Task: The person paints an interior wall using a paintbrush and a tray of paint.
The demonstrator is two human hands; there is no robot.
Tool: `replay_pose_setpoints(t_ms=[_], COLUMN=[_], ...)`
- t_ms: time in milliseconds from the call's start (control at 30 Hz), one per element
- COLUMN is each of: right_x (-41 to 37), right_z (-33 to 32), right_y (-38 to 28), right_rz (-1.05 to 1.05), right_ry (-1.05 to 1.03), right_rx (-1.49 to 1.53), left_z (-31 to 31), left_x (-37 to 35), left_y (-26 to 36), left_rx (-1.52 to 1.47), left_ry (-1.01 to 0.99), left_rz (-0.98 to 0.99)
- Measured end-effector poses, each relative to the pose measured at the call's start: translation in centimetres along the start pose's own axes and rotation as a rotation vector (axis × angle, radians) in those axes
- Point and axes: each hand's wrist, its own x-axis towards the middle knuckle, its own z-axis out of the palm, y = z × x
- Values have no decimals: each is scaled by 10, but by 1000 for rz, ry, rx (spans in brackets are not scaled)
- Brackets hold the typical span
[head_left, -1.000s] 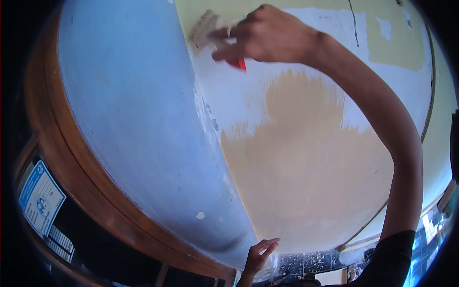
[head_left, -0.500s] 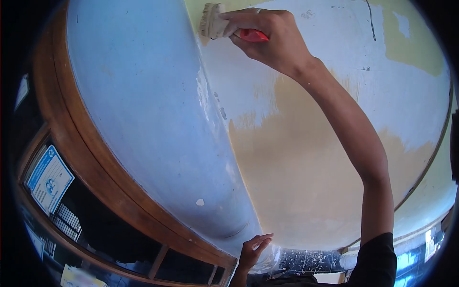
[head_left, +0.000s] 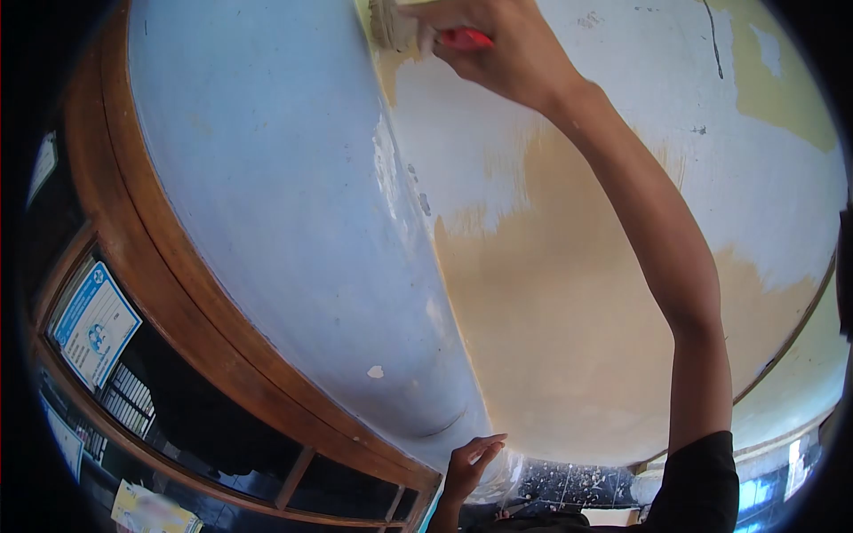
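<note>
Right hand (head_left: 500, 49) gripped brush (head_left: 388, 27) at pale wall's (head_left: 586, 355) far left edge; left hand (head_left: 466, 467) near, loosely open, looked empty. Leftward slip could've smeared blue wall (head_left: 267, 195).

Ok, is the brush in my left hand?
No, the brush with the red handle is in your right hand, up near the blue wall.

One head cam, fisheye, looks fwd & dn at the wall (head_left: 569, 355) close by.
</note>
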Motion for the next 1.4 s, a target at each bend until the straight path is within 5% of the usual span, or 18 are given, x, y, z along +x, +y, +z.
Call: replay_pose_setpoints(t_ms=[100,233,433,633,767,833,967,1067,1267,1400], right_x=[-15,-62,11,-105,-76,-57,-142,-216,-105,-151], right_z=[15,7,0,15,1,-2,28,32,6,30], right_y=[7,-21,9,-38,-30,-22,-38,-77,-39,-42], right_rz=[-96,103,-20,34,-85,-10,-91,87,-29,-20], right_ry=[-32,-239,-76,-361,-89,-115,-252,-491,-310,-347], right_rx=[30,170,-80,155,54,45,93,282,54,23], left_z=[1,-3,-1,-6,-6,-2,-2,-5,-7,-8], left_x=[-1,-6,2,-10,-7,-4,-8,-15,-9,-17], left_y=[0,-3,-1,0,-11,-7,-4,-10,-8,-8], left_rx=[11,-13,-19,-16,14,-25,2,-9,0,-1], left_ry=[-18,-18,-35,-27,-31,-51,-88,-59,-43,-50], left_rz=[1,3,1,-20,-37,-13,-21,-16,-39,-22])
